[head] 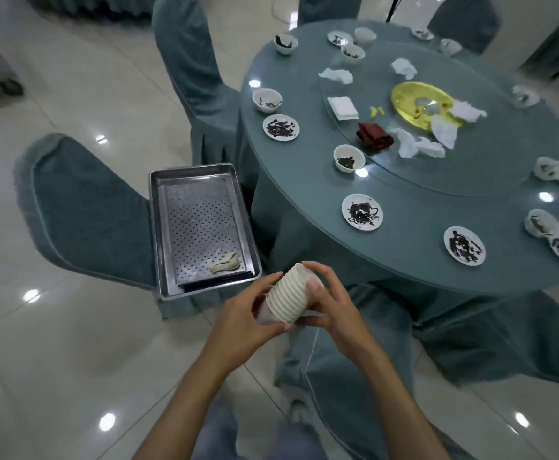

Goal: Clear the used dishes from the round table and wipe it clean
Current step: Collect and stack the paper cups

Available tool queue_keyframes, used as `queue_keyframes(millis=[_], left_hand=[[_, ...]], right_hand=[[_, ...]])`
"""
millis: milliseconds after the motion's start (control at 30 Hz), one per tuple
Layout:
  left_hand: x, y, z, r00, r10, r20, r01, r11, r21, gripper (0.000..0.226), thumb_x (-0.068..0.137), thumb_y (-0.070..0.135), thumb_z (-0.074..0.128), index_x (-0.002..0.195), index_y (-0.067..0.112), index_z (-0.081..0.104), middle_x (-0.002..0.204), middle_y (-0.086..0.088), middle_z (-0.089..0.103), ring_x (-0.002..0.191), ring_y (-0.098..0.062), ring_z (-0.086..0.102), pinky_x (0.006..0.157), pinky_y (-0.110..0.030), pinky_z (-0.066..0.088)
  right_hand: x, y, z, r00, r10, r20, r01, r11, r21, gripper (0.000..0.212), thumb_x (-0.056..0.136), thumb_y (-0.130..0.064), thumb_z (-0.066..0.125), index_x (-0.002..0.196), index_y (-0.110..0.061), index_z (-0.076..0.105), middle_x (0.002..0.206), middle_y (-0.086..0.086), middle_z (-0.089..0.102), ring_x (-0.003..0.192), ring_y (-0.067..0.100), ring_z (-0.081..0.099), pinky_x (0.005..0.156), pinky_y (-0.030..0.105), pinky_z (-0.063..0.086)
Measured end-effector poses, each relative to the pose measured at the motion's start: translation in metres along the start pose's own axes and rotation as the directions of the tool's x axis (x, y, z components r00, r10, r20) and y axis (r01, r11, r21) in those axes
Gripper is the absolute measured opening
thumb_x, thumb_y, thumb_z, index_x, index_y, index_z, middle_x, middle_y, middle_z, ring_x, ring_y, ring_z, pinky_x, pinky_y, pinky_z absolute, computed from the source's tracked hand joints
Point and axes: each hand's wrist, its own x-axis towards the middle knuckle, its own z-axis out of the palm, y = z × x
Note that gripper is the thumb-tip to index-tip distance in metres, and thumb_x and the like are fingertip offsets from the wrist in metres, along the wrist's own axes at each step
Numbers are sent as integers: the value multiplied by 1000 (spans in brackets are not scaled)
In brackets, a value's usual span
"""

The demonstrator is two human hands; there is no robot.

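Observation:
Both of my hands hold a stack of white cups [288, 293] lying on its side in the air, below the table's near edge. My left hand [248, 313] grips its narrow end and my right hand [331, 303] wraps its wide end. The round table [420, 260] with a teal cloth carries several soiled white saucers [362, 212] and small bowls [349, 159]. On its glass turntable [470, 174] lie a yellow plate [407, 101], crumpled napkins [417, 146] and a folded dark red cloth [375, 136].
A metal tray [201, 227] with a perforated insert rests on a teal-covered chair [85, 214] to the left, holding white spoons [226, 263] and dark chopsticks at its near end. More covered chairs ring the table. The tiled floor is glossy.

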Motion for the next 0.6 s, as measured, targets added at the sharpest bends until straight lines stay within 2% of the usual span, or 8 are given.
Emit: queue_keyframes(millis=[133,233,300,400,467,600], left_hand=[[9,-13,-44,999,23,28,-23,1000,7,86,72,32,93,144,48,49,128,29,61,118,6,59,98,-20,51],[19,-16,-66,996,72,55,-77,993,91,83,71,29,93,138,49,51,125,33,59,115,5,58,96,-20,50],[27,-15,-76,989,114,94,-127,981,145,82,69,25,92,136,49,51,121,36,59,113,5,57,95,-21,50],[42,-16,-84,980,146,133,-174,957,234,85,70,33,88,143,44,47,120,28,62,109,-2,56,92,-35,53],[51,-20,-87,981,132,144,-164,958,236,87,70,34,87,145,45,44,120,25,63,107,-7,57,90,-39,54],[70,-26,-97,973,123,194,-170,952,254,87,74,35,83,147,50,36,119,21,62,110,-12,54,91,-41,54]], right_hand=[[11,-9,43,998,-49,-26,49,999,7,49,90,-36,72,137,-30,56,131,-3,64,117,25,65,83,47,61],[15,-12,64,989,-131,-72,126,990,-61,50,89,-29,74,136,-27,56,128,-2,64,117,21,65,78,39,61],[17,-13,77,974,-196,-115,184,977,-106,54,86,-31,78,135,-26,55,126,-3,65,114,20,65,77,34,59],[23,-11,88,944,-287,-165,256,948,-188,60,82,-39,81,134,-26,55,125,-3,65,115,19,65,89,30,55],[30,-9,93,932,-318,-172,277,934,-225,62,80,-40,82,133,-26,54,125,-3,66,116,20,65,94,28,54],[50,-8,100,922,-336,-190,274,917,-291,61,79,-41,85,130,-29,54,121,-6,67,113,18,66,91,30,55]])
